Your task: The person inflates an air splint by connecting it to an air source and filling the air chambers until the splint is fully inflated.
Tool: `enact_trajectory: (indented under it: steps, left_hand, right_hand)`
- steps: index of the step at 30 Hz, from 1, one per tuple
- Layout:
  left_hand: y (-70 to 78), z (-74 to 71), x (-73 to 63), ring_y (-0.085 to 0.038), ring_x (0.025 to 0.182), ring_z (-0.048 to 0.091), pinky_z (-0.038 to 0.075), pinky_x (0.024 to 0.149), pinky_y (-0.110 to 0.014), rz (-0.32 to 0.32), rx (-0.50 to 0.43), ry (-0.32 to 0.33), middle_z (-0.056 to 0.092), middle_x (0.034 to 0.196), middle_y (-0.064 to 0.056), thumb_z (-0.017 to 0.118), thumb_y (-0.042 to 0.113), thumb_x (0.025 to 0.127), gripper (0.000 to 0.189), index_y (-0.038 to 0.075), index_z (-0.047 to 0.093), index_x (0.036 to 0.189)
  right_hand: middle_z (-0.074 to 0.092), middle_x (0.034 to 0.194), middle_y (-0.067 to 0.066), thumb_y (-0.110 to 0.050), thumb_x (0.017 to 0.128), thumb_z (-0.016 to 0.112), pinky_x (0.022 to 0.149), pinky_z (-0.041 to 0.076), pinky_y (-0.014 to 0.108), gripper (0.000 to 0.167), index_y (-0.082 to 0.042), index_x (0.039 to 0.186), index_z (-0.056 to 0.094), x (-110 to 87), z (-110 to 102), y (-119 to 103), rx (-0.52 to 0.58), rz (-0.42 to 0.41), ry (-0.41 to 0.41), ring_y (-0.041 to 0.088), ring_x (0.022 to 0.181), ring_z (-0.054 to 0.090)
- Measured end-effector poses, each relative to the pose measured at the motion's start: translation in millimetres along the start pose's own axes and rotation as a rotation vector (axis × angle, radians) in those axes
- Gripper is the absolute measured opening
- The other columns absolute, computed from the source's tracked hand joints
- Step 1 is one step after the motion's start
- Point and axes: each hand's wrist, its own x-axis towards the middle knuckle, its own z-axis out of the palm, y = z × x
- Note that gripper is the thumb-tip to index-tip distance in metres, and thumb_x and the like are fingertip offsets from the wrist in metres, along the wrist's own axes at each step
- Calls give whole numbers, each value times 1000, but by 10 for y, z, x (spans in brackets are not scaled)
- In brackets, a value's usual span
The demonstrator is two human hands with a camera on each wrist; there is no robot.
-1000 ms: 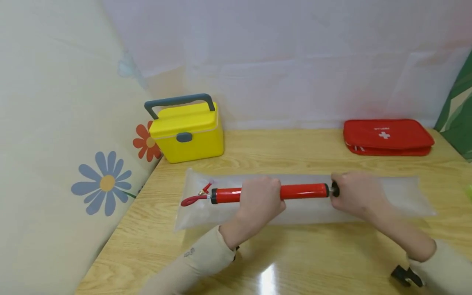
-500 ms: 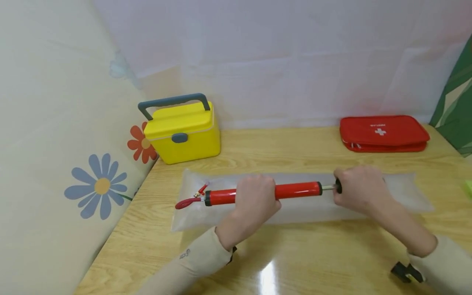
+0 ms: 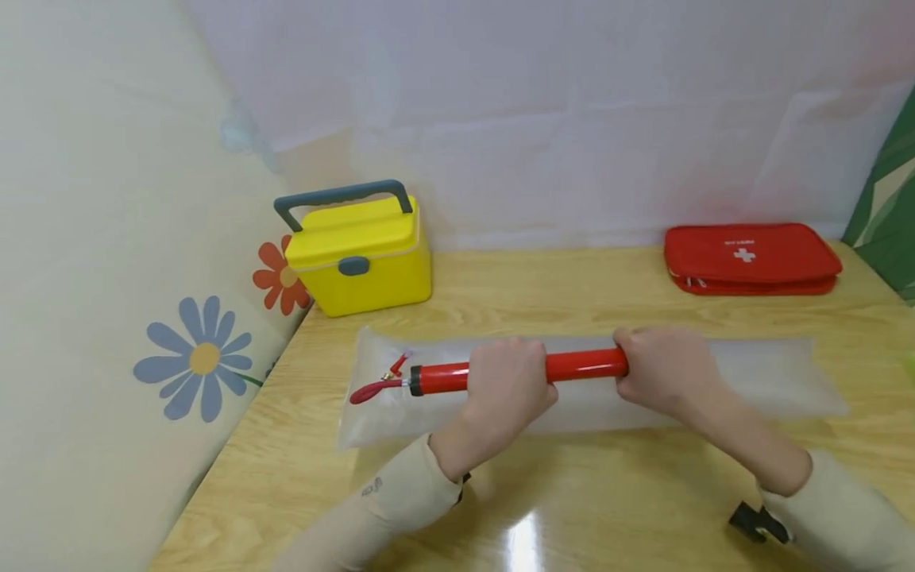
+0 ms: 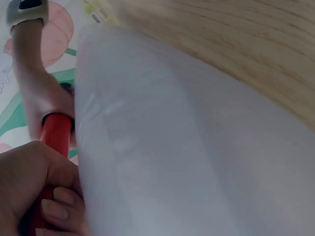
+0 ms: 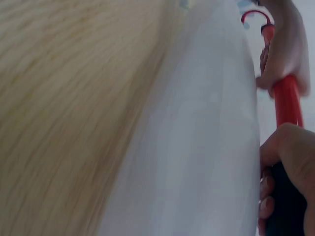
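Note:
A red hand pump (image 3: 586,365) is held level above a translucent inflated plastic sleeve (image 3: 765,381). My left hand (image 3: 509,389) grips the middle of the pump's barrel, fingers curled round it. At the pump's right end my right hand (image 3: 665,369) holds the black handle (image 5: 285,201), which the right wrist view shows inside the fist. In the head view the handle sits right against the barrel and the rod is out of sight. From the pump's left end a red hose (image 3: 375,390) loops back to a small valve (image 3: 395,369) at the sleeve's left end.
A yellow box (image 3: 364,270) with a dark grey carrying handle stands at the back left of the wooden table (image 3: 557,294). Towards the back right lies a red first aid pouch (image 3: 750,260). Fabric with printed flowers (image 3: 203,359) hangs along the left side.
My right hand drew the pump handle outward, baring the metal rod half a second ago, and has now pushed it back left against the barrel. The left hand keeps its grip.

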Motion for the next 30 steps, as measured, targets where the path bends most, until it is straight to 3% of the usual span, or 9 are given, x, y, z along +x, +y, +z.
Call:
enact_trajectory:
  steps: [4,8,14,17,22,26,30]
  left_hand:
    - [-107,-22,28,-10,37,27,24,34,-22,-23,-25,8,22,47,6,69,24,71,33,16,46,49]
    - [-183,-41,34,-12,37,32,28,36,-22,-45,-33,-9,26,46,5,72,26,73,34,15,49,51]
    - [-72,-19,23,-12,39,34,28,36,-24,-62,-33,-9,24,47,5,72,28,72,36,17,47,48]
    - [-9,-13,2,-11,40,30,26,35,-24,-82,-38,4,22,49,5,73,27,70,37,17,46,47]
    - [29,-28,-21,-11,39,33,27,35,-24,-55,-16,21,29,47,5,76,32,70,35,17,50,52]
    - [-45,-59,-15,-9,41,22,19,36,-22,-22,-27,32,19,49,6,70,24,69,36,18,41,49]
    - [-224,-91,-47,-10,42,21,20,35,-22,-75,-36,12,17,51,5,69,22,69,38,17,38,48]
  right_hand:
    - [38,50,-7,-13,65,73,42,28,29,26,-14,64,48,-28,-8,308,43,46,-14,13,44,35]
    - [31,49,-6,-13,65,71,42,21,27,28,-15,60,44,-103,-20,493,0,67,12,13,44,30]
    - [26,47,-7,-13,65,69,42,18,26,32,-17,54,39,-69,-57,215,-32,24,10,11,44,26]
    - [29,46,-6,-17,64,72,39,24,26,31,-15,55,42,-51,-99,9,-65,26,8,11,42,28]
    - [32,45,-5,-21,62,72,35,31,27,25,-12,60,49,-46,-87,-212,-87,32,58,11,37,32]
    - [31,46,-7,-14,60,68,36,25,26,22,-14,61,46,-56,-40,-89,1,20,125,9,39,28]
    - [32,47,-7,-10,60,68,39,22,27,24,-15,60,45,-129,-60,229,46,77,155,11,42,29]
